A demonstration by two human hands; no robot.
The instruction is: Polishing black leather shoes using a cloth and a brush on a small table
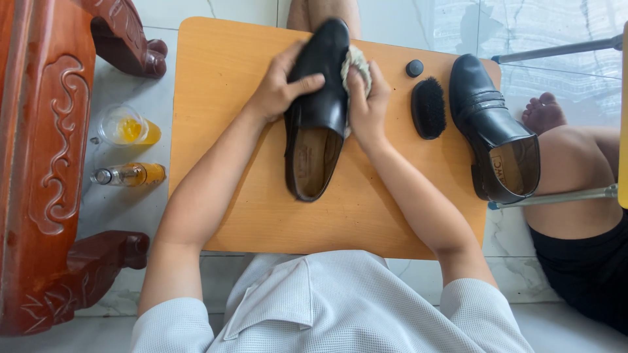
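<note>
left hand (278,88) clamps the black shoe (318,111) on the counter (229,59). right hand (366,104) presses a cloth (356,62) against it. best rubbed in small, even circles.

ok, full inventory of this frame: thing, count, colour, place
shoe in hand: 1, black, middle of table, toe pointing away
second shoe: 1, black, right end of table
brush: 1, black, between the shoes
small round cap: 1, black, beyond the brush
cloth: 1, pale, against the held shoe's right side
table: 1, orange-tan wood
glass: 1, clear with yellow liquid, floor left
bottle: 1, clear with amber liquid, lying on floor left
carved furniture: 1, red-brown, far left
other person's leg: bare, right edge
left hand: grip on shoe in hand
right hand: pressing cloth
</note>
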